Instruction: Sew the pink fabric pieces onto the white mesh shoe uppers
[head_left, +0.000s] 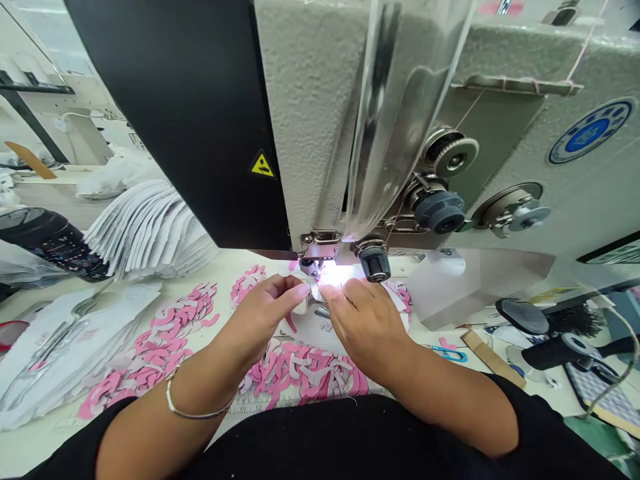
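Both my hands meet under the lit needle area (320,270) of a grey sewing machine (320,120). My left hand (267,307) has its fingers curled and pinched on a small white and grey fabric piece (315,293) at the presser foot. My right hand (360,320) pinches the same piece from the right side, fingers closed together. A thin silver bangle (193,410) sits on my left wrist. Several pink and white cut-out pieces (305,373) lie on the table just below my hands.
More pink cut-outs (170,330) spread to the left, beside stacks of white fabric panels (145,230) and flat white pieces (60,347). A clear needle guard (400,113) hangs in front of the machine. Blue scissors (450,353), a black tool (570,347) and cardboard strips lie at the right.
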